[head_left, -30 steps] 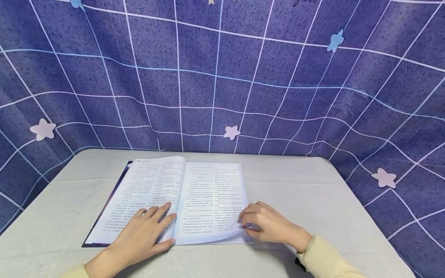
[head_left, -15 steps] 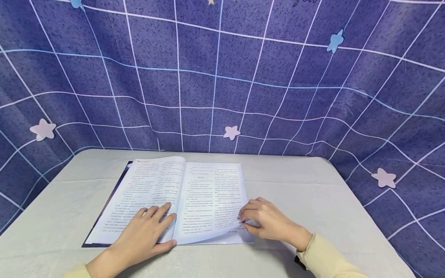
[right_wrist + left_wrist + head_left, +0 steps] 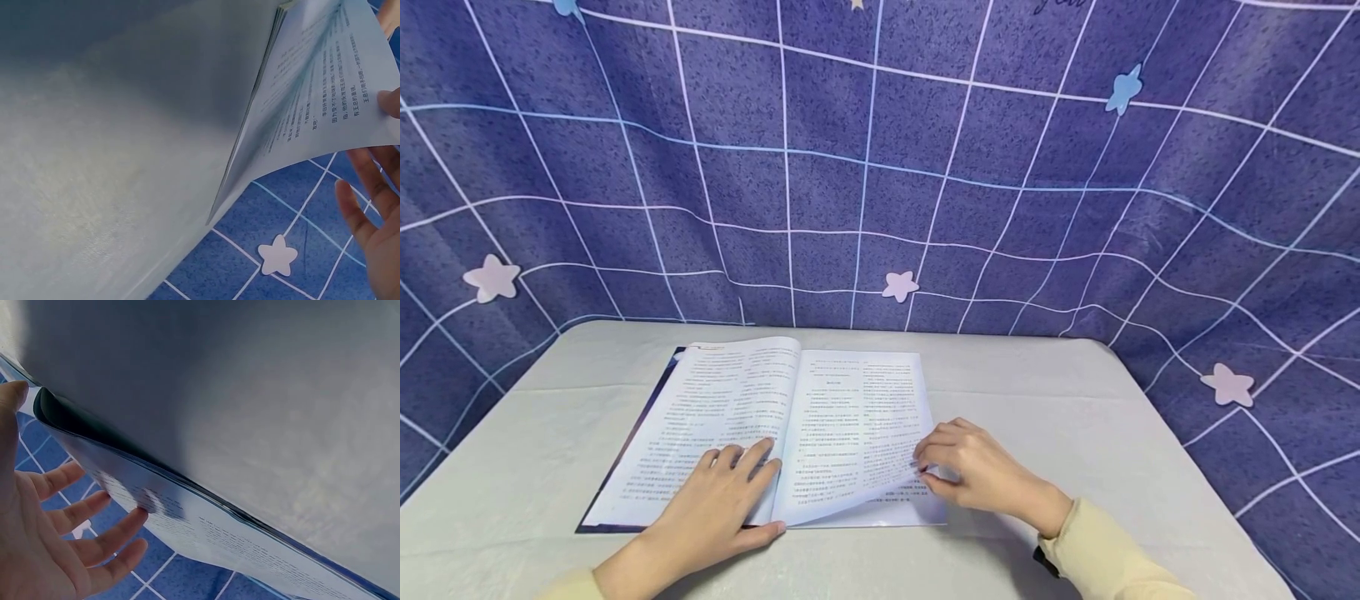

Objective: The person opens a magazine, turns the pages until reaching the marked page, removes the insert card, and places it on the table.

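The book (image 3: 715,408) lies open near the desk's (image 3: 1037,383) far edge, towards its left corner. Your left hand (image 3: 718,500) rests spread on it, hiding text; your right hand (image 3: 973,467) pinches a lifted page (image 3: 842,425), covering its gripped edge. The desk's near edge is cut off.

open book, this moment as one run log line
left hand: rests on left page | right hand: pinches lifted right page by outer edge | open book: on pale tablecloth
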Action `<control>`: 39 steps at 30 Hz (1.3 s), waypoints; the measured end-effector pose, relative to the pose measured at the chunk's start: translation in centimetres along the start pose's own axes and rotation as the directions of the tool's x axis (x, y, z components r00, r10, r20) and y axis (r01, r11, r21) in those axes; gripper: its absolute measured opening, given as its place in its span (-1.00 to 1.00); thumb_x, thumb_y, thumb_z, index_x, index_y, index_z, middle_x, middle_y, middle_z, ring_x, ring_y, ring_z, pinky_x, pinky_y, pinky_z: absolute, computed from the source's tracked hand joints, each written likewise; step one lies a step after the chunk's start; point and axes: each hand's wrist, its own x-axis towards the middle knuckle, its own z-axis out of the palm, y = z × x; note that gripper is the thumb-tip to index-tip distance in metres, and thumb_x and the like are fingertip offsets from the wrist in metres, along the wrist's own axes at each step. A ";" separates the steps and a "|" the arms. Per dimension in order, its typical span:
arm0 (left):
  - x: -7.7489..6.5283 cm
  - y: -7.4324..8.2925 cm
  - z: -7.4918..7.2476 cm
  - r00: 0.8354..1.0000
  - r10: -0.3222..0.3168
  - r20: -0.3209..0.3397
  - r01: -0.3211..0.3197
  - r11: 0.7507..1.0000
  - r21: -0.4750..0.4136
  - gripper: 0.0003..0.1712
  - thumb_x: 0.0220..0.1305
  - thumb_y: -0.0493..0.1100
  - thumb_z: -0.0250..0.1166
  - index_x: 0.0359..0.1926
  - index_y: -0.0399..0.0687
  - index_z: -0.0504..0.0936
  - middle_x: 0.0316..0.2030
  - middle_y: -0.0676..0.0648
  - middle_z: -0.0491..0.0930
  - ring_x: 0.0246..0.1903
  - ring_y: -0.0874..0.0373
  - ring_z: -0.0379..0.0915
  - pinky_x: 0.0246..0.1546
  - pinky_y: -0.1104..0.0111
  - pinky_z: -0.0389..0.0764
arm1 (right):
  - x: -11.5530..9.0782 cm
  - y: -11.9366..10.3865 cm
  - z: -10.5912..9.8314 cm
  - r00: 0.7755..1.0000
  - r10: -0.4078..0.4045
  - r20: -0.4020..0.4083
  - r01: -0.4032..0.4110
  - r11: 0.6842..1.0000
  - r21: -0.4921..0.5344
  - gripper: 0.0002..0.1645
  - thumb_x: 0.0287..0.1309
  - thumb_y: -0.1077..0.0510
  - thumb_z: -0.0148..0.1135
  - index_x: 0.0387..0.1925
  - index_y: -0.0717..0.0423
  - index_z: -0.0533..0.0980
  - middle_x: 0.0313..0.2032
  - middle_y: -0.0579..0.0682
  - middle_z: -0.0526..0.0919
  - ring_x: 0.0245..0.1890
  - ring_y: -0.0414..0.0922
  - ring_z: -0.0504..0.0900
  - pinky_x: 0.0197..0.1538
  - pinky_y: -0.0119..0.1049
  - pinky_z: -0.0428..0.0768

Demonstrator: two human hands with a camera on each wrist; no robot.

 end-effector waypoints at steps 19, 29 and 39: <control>0.3 0.3 -0.1 1.000 0.008 -0.015 -0.008 1.000 0.017 -0.14 -0.10 0.53 0.07 -0.02 -0.04 0.50 0.03 -0.17 0.44 -0.16 -0.14 0.40 -0.17 0.02 0.39 | 1.1 0.0 -0.6 0.999 0.007 -0.048 -0.006 1.000 0.015 -0.88 -0.19 0.18 0.33 -0.47 -0.02 0.58 -0.36 -0.17 0.66 -0.29 -0.28 0.57 -0.16 -0.39 0.47; 0.5 0.6 -0.2 1.000 -0.007 0.015 0.006 1.000 0.019 -0.13 -0.10 0.56 0.04 -0.02 -0.03 0.49 0.02 -0.18 0.44 -0.17 -0.15 0.42 -0.17 0.01 0.40 | 1.6 0.1 -0.6 0.996 0.000 -0.093 0.000 1.000 -0.004 -0.90 -0.15 0.15 0.33 -0.47 -0.02 0.58 -0.37 -0.16 0.67 -0.29 -0.26 0.59 -0.14 -0.37 0.48; 0.4 0.8 -0.1 1.000 -0.015 -0.001 0.015 1.000 0.022 -0.12 -0.13 0.55 0.08 -0.04 -0.05 0.50 0.00 -0.20 0.44 -0.22 -0.16 0.44 -0.22 0.00 0.40 | 1.8 -0.2 -0.8 0.996 0.015 -0.091 -0.015 1.000 0.004 -0.91 -0.12 0.15 0.31 -0.47 -0.04 0.57 -0.36 -0.16 0.67 -0.28 -0.27 0.58 -0.12 -0.37 0.46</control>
